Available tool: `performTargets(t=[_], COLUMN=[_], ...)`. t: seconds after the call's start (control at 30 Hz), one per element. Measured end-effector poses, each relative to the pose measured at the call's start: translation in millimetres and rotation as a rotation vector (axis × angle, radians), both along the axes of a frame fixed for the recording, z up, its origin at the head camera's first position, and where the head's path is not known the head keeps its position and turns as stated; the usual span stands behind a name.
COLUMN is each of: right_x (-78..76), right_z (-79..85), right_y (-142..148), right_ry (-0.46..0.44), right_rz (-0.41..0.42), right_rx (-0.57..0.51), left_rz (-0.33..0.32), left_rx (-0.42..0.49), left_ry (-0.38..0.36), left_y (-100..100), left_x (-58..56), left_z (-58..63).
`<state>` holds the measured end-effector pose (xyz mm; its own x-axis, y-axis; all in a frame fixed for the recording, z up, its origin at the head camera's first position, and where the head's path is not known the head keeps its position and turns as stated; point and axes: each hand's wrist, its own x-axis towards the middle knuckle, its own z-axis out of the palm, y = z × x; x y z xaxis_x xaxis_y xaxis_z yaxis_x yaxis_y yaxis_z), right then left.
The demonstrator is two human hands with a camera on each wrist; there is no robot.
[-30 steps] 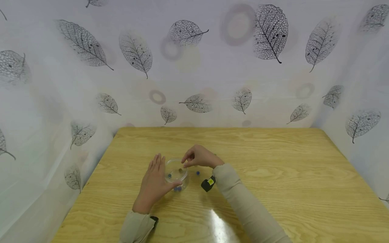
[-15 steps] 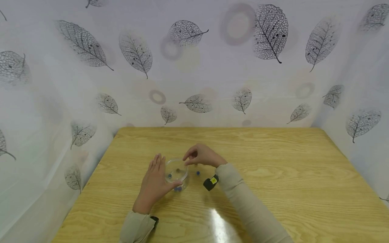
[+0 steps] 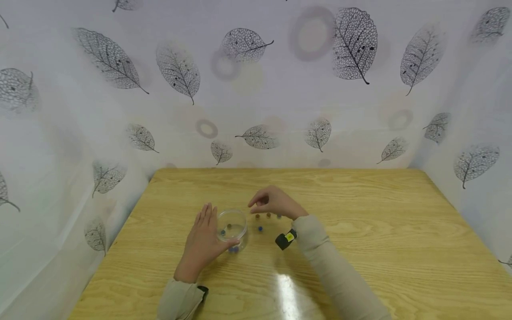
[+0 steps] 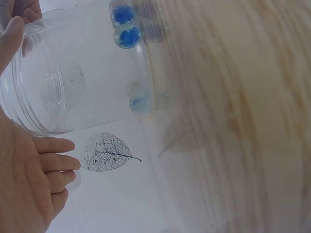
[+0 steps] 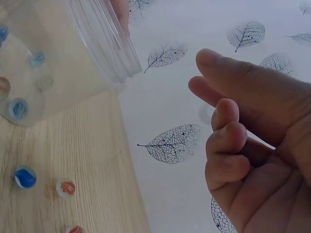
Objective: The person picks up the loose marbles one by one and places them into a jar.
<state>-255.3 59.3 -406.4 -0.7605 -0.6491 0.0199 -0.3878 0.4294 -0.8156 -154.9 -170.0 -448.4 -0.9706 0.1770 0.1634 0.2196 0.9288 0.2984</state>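
Observation:
A clear plastic jar (image 3: 243, 240) stands upright on the table, with several glass marbles (image 4: 129, 37) at its bottom, some of them blue. My left hand (image 3: 204, 240) is cupped at the jar's left side, fingers straight and thumb across the near side by the rim. To the right of the jar, above the table, hovers my right hand (image 3: 276, 202), its fingers loosely curled and nothing visible between thumb and forefinger. Under and near it lie a blue marble (image 3: 260, 229), an orange-and-white marble (image 5: 66, 188) and a few others.
The wooden table (image 3: 360, 240) extends to a leaf-printed white curtain (image 3: 280, 89) at the back and both sides. A black wrist device (image 3: 286, 240) with a yellow label sits at the right sleeve.
My right hand has moved right, from the jar's rim to beside it, uncovering marbles on the table. A brownish marble inside the jar has shifted left. My left hand has stayed put.

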Motion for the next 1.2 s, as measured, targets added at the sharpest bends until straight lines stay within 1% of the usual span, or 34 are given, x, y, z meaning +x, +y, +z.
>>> performTargets(t=[0.27, 0.4, 0.7, 1.0, 1.2], right_x=[-0.9, -1.8, -9.2, -10.9, -13.8], right_z=[-0.6, -0.8, -6.2, -10.3, -18.8], right_y=[12, 19, 36, 50, 57], right_ry=[0.023, 0.012, 0.043, 0.013, 0.02], right_rz=[-0.036, -0.056, -0.107, -0.153, -0.176], right_rx=[-0.001, -0.004, -0.013, -0.006, 0.006], left_rz=[-0.004, -0.007, -0.008, -0.011, -0.008], left_rx=[-0.001, -0.012, -0.022, -0.014, -0.015], left_ry=[0.006, 0.016, 0.026, 0.038, 0.036], left_y=[-3, -3, -3, -5, -5], left_x=[-0.8, -0.8, -1.5, -2.3, -2.7], left_z=[-3.0, -3.6, -5.7, -7.3, -8.5])
